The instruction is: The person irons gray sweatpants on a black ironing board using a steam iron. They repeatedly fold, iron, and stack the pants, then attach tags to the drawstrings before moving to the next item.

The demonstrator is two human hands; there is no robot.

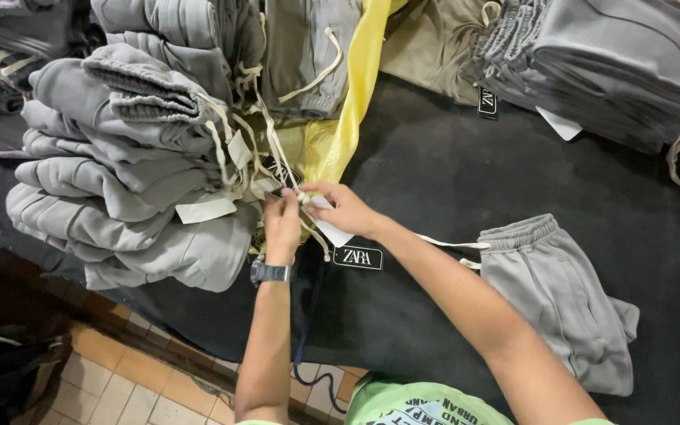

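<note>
My left hand (282, 224), with a dark watch on the wrist, pinches a cream drawstring and paper tags (277, 175) hanging from a stack of folded grey sweatpants (127, 165). My right hand (345, 208) meets it from the right, its fingers closed on a white tag (332, 232) and the same cords. A black hang tag (358, 256) dangles just below both hands. One more pair of grey sweatpants (560, 299) lies flat on the dark table (450, 173) under my right forearm.
A yellow plastic bag (348, 102) lies behind the hands. More folded grey and olive garments (607, 63) are stacked at the back and right. The table's near edge drops to a tiled floor (143, 386) at lower left.
</note>
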